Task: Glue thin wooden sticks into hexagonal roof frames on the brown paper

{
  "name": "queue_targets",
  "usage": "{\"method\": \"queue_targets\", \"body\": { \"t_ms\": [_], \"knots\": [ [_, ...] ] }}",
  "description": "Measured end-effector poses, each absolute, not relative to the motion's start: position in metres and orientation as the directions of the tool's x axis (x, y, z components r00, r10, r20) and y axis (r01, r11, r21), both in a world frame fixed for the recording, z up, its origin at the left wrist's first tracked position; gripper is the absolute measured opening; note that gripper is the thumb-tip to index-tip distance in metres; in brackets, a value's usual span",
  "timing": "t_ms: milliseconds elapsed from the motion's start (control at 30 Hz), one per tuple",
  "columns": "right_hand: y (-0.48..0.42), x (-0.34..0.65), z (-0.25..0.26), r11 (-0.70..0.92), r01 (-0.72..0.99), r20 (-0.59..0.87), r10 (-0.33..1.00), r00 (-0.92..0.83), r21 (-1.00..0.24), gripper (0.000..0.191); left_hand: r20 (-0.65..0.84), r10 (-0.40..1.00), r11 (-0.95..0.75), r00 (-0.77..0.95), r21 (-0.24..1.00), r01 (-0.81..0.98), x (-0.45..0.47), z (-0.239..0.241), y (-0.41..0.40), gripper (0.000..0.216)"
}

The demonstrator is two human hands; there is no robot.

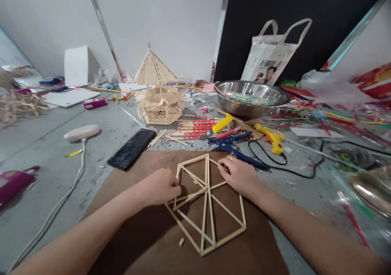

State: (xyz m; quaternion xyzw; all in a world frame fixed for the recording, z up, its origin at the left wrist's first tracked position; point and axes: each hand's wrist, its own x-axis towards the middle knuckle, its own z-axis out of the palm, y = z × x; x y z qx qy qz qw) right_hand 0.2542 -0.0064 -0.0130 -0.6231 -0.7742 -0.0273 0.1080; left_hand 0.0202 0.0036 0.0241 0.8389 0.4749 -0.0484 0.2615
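A flat, roughly hexagonal frame of wooden sticks (207, 205) rests on a brown sheet (134, 234), its spokes meeting near the middle. At its left side, my left hand (166, 185) is closed, fingers curled round the edge sticks. My right hand (236, 175) pinches the upper right edge; its fingertips are partly hidden. Beyond the frame stands a small stick pavilion (160, 106) with a pointed stick roof (154, 69). Bundled sticks with red wrapping (197, 127) lie past the sheet's far edge.
Blue pliers (227, 146), a yellow utility knife (222, 123) and a yellow glue gun (271, 138) lie at the back right. Behind them is a metal bowl (253, 108) and a white bag (265, 59). A black phone (132, 148) and white corded device (82, 132) lie left.
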Motion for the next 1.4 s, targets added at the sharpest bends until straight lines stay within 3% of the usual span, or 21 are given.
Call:
{"method": "queue_targets", "body": {
  "t_ms": [300,433,533,633,933,1167,1400],
  "knots": [
    [-0.007,0.254,-0.013,0.266,0.959,0.267,0.936,-0.231,-0.102,0.02,-0.404,0.722,-0.308,0.561,0.539,0.784,0.012,0.015,0.009,0.021],
    [-0.006,0.255,-0.01,0.458,0.886,0.391,0.829,-0.399,-0.067,0.028,-0.372,0.727,-0.321,0.577,0.559,0.765,0.012,0.015,0.009,0.021],
    [-0.004,0.252,-0.008,0.627,0.779,0.387,0.721,-0.574,-0.013,0.027,-0.351,0.735,-0.327,0.58,0.567,0.756,0.011,0.015,0.008,0.02],
    [-0.004,0.248,-0.009,0.699,0.715,0.365,0.66,-0.657,0.025,0.023,-0.354,0.742,-0.307,0.569,0.575,0.758,0.009,0.012,0.007,0.021],
    [-0.003,0.245,-0.01,0.746,0.651,0.344,0.579,-0.739,0.143,0.02,-0.379,0.763,-0.227,0.523,0.601,0.766,0.006,0.005,0.008,0.021],
    [-0.006,0.248,-0.01,0.764,0.636,0.364,0.566,-0.74,0.106,0.021,-0.448,0.738,-0.136,0.504,0.634,0.762,0.007,0.016,0.006,0.019],
    [-0.007,0.247,-0.016,0.784,0.618,0.331,0.572,-0.751,0.047,0.02,-0.345,0.769,-0.314,0.538,0.528,0.789,0.007,0.014,0.005,0.022]
  ]
}}
